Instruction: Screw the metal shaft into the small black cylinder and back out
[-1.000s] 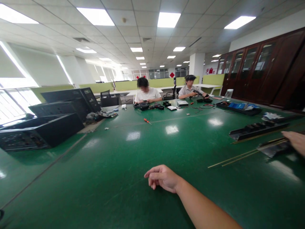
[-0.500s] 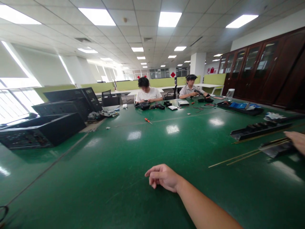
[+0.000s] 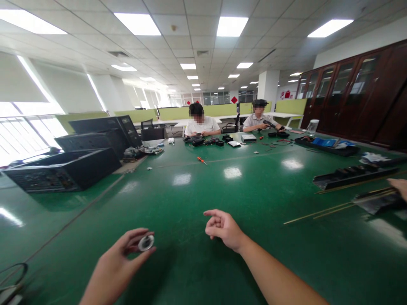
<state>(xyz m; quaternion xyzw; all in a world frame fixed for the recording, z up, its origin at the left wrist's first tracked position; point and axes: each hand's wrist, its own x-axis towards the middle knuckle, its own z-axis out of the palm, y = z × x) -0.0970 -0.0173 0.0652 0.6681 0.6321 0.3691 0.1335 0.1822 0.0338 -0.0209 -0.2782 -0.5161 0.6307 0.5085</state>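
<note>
My left hand point(image 3: 119, 258) is raised over the green table point(image 3: 178, 279) at the lower left. Its fingers and thumb are closed around a small round piece point(image 3: 146, 242) with a pale, shiny rim and a dark centre, whose exact kind I cannot make out. To the right, my right hand point(image 3: 225, 229) hovers above the tabletop. Its index finger points left, the other fingers curl loosely, and I see nothing held in it. The two hands are apart.
Another person's hand point(image 3: 399, 186) at the right edge is by thin brass-coloured rods point(image 3: 318, 213) and a dark channel piece point(image 3: 375, 202). An orange screwdriver point(image 3: 201, 160) lies mid-table. Black computer cases point(image 3: 70, 169) stand left. Two people sit across, with parts before them.
My left hand has come into view from below, holding the small round piece. My right hand has shifted slightly right and up in view, its index finger now straighter.
</note>
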